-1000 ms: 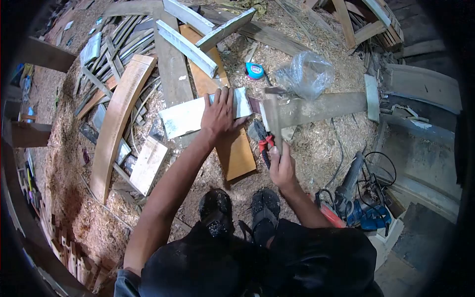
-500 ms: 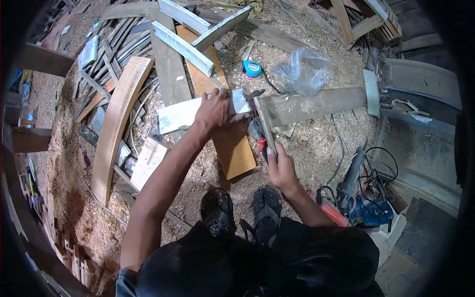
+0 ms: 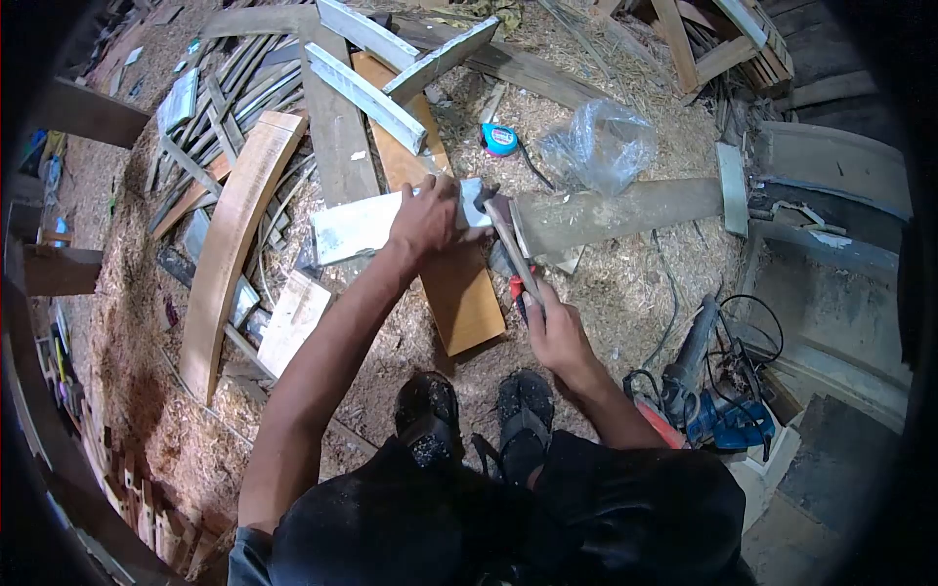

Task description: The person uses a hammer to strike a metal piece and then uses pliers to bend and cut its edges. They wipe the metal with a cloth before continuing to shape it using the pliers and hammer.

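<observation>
My left hand (image 3: pixel 427 217) is closed over a short whitish board (image 3: pixel 357 230), its fingers curled on the top near the right end. The board lies across an orange-brown plank (image 3: pixel 462 305). My right hand (image 3: pixel 559 332) grips the handle of a hammer (image 3: pixel 512 244). The hammer's head is at the right end of the whitish board, just right of my left hand. Beside the handle, partly hidden, a tool with a red grip (image 3: pixel 516 287) lies on the shavings. Whether the fingertips of my left hand also pinch something small cannot be made out.
A turquoise tape measure (image 3: pixel 499 140) and a crumpled clear plastic bag (image 3: pixel 603 146) lie ahead. A joined white wooden frame (image 3: pixel 410 73) is beyond my left hand. A curved board (image 3: pixel 239 244) lies left. Blue power tools (image 3: pixel 728 422) with cords sit at right.
The hammer has swung left, its head now at the whitish board's right end. My left hand and the board have barely moved.
</observation>
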The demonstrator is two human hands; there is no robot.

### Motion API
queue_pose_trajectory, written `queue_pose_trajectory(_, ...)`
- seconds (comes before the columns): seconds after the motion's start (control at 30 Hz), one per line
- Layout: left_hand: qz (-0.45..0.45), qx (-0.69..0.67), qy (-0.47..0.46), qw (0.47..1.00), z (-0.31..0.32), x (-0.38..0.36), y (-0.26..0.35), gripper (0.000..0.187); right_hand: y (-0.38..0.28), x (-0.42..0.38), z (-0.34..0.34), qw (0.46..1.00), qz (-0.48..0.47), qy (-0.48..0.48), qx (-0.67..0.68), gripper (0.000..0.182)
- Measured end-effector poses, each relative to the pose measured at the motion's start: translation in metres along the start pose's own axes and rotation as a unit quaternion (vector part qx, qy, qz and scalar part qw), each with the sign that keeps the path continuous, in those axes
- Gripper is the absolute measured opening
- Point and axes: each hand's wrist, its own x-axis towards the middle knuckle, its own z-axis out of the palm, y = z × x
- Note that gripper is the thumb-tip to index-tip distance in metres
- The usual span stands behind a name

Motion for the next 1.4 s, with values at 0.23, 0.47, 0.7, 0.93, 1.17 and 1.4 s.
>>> queue_pose_trajectory(0.23, 0.011, 0.031, -0.004, 0.999, 0.017, 0.000, -0.006, 0.082, -0.017, 0.005, -0.008, 0.997, -0.031, 0.067, 0.028, 0.031)
queue_pose_trajectory(0.47, 0.027, 0.116, 0.085, 0.989, 0.039, -0.011, -0.006, 0.074, 0.013, 0.009, 0.000, 0.998, -0.003, -0.005, -0.064, 0.032)
queue_pose_trajectory(0.7, 0.007, 0.096, 0.018, 0.995, 0.025, -0.015, 0.004, 0.076, 0.011, 0.001, 0.011, 0.999, 0.026, 0.042, 0.009, 0.033)
queue_pose_trajectory(0.93, 0.010, 0.078, 0.038, 0.996, 0.025, -0.016, 0.001, 0.088, 0.012, 0.003, 0.020, 0.987, -0.048, 0.140, 0.056, 0.032)
queue_pose_trajectory(1.17, 0.005, 0.050, 0.053, 0.997, 0.024, -0.013, 0.002, 0.090, 0.015, 0.001, 0.010, 0.995, 0.028, 0.075, 0.058, 0.031)
queue_pose_trajectory(1.4, 0.003, 0.046, 0.071, 0.996, 0.022, -0.014, 0.001, 0.091, 0.027, 0.008, 0.003, 0.998, -0.007, 0.022, -0.066, 0.031)
